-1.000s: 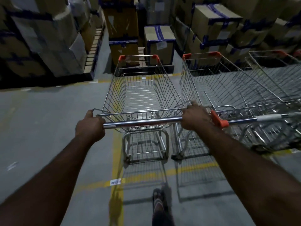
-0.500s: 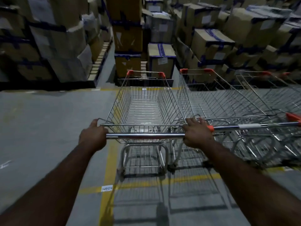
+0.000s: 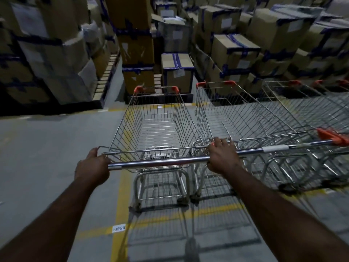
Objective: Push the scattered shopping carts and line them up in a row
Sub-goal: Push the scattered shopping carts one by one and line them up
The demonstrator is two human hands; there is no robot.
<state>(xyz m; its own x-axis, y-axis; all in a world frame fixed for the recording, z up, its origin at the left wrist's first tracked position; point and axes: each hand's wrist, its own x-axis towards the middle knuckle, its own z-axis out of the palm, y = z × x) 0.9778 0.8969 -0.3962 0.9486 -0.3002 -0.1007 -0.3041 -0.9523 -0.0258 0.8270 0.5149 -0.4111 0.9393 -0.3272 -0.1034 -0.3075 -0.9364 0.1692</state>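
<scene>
A silver wire shopping cart (image 3: 158,129) with orange corner caps stands straight ahead of me. My left hand (image 3: 92,167) grips the left end of its chrome handle bar (image 3: 160,162). My right hand (image 3: 222,157) grips the bar's right end. Close beside it on the right stands a second cart (image 3: 243,118), side by side with mine. Its handle (image 3: 275,148) carries a white label and an orange end piece. More carts (image 3: 311,103) stand further right, partly cut off by the frame edge.
Stacks of taped cardboard boxes (image 3: 177,70) on pallets stand just beyond the carts' fronts and along the left (image 3: 47,59). Yellow lines (image 3: 120,203) mark the grey concrete floor. Open floor (image 3: 47,148) lies to the left of my cart.
The cart has rolled forward towards the boxes, drawing level with the cart on the right. Both hands have kept hold of the handle bar.
</scene>
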